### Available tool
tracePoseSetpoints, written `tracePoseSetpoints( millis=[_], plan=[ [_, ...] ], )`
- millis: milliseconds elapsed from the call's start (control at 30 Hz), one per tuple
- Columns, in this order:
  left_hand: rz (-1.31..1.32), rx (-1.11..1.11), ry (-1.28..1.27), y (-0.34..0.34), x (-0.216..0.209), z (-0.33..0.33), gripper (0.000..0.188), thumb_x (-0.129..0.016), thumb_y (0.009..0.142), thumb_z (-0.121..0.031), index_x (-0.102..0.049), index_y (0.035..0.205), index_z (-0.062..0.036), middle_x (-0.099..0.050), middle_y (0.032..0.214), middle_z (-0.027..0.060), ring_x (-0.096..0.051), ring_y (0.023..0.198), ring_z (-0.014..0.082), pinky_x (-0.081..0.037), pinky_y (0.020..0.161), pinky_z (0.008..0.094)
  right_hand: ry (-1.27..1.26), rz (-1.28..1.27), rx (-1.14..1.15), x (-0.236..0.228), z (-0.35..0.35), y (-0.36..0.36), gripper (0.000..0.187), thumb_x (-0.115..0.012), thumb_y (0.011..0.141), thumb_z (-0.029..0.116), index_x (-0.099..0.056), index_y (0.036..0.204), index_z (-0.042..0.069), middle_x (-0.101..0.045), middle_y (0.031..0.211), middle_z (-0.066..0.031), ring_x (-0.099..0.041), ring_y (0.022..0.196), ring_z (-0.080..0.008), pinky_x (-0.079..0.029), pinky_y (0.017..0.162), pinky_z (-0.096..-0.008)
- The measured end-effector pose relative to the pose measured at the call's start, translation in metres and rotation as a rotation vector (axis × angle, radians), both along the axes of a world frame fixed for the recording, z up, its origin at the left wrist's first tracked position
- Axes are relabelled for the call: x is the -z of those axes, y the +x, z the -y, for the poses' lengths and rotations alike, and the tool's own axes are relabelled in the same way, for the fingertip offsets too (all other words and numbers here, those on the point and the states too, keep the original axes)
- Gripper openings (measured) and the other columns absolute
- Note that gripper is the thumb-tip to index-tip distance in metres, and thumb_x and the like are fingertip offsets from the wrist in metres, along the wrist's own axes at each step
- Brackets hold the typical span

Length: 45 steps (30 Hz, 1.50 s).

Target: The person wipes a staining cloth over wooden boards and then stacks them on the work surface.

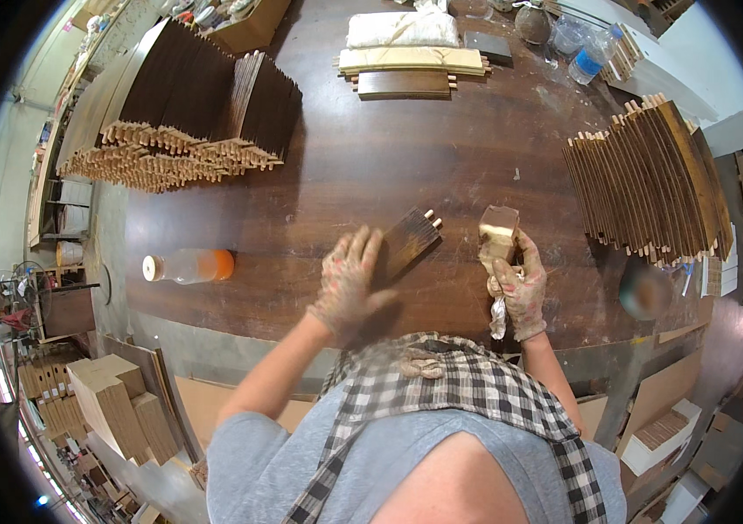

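My left hand (pixel 347 278), in a stained pale glove, lies flat with fingers stretched out and thumb apart. Its fingertips reach the near end of a small set of dark wooden slats (pixel 412 243) lying aslant on the table; light dowel pegs stick out of the far end. Whether the fingers press on the slats, I cannot tell. To the right, my gloved right hand (pixel 524 293) is closed round a small brown block (pixel 500 225) with a pale band. A crumpled whitish cloth (pixel 498 316) hangs below the same hand.
Tall stacks of dark pegged slats stand at the far left (pixel 183 96) and right (pixel 651 188) of the brown table (pixel 301 192). A bottle with orange liquid (pixel 192 266) lies at left. Far off are wrapped slats (pixel 411 61) and a blue-labelled water bottle (pixel 594 57).
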<state>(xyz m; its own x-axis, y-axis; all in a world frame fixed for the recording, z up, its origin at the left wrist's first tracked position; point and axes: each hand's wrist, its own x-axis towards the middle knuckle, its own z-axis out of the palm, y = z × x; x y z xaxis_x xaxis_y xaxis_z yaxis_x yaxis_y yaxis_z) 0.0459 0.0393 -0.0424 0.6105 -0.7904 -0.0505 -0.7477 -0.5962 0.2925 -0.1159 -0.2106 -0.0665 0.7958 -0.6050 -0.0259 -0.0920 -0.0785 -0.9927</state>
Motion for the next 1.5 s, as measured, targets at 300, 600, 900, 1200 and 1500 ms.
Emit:
tracePoseSetpoints(
  millis=[300,600,900,1200,1500],
  plan=[
    [-0.201,-0.189,-0.055,-0.02,-0.006,0.008,0.096,-0.082,0.069,-0.02,-0.031,0.148,-0.0004,-0.051,0.126,0.0217,-0.051,0.112,0.0402,-0.046,0.095,0.0487,0.086,0.006,-0.024,-0.018,-0.003,0.008,0.055,-0.068,0.09,0.001,-0.045,0.14,0.003,-0.06,0.116,-0.0059,-0.054,0.074,-0.0011,-0.044,0.056,-0.0148],
    [-1.253,-0.234,-0.397,0.002,0.021,0.004,0.088,-0.082,0.075,-0.013,-0.034,0.147,-0.0004,-0.058,0.127,0.0161,-0.066,0.105,0.0256,-0.058,0.085,0.0382,0.114,0.062,0.021,-0.014,-0.009,-0.021,0.052,-0.068,0.093,0.011,-0.046,0.14,0.003,-0.063,0.109,-0.0073,-0.06,0.077,-0.0082,-0.051,0.061,-0.0226],
    [-2.325,-0.089,-1.041,-0.043,-0.033,0.027,0.072,-0.068,0.09,-0.025,-0.033,0.151,-0.0115,-0.042,0.148,0.0114,-0.05,0.13,0.0269,-0.044,0.109,0.0454,0.275,0.282,0.031,-0.071,-0.029,0.025,0.056,-0.072,0.09,0.015,-0.045,0.138,0.003,-0.061,0.1,-0.0069,-0.055,0.059,-0.0052,-0.048,0.049,-0.0183],
    [-2.453,0.205,-1.29,-0.031,0.016,0.049,0.044,-0.051,0.102,-0.03,-0.045,0.137,-0.0052,-0.056,0.128,0.0101,-0.058,0.115,0.0169,-0.053,0.097,0.0291,-0.26,0.339,-0.311,-0.1,-0.071,0.059,0.063,-0.076,0.083,0.016,-0.048,0.136,-0.003,-0.059,0.128,-0.0186,-0.065,0.109,-0.0273,-0.059,0.085,-0.0318],
    [-1.82,-0.532,-1.111,-0.016,0.043,0.056,0.035,-0.054,0.102,-0.026,-0.053,0.125,-0.0002,-0.061,0.107,0.0062,-0.06,0.097,0.0126,-0.055,0.08,0.0281,0.353,0.068,-0.374,-0.054,-0.041,0.04,0.051,-0.066,0.094,0.02,-0.046,0.137,0.004,-0.062,0.114,-0.0121,-0.068,0.087,-0.015,-0.061,0.068,-0.0251]
  ],
)
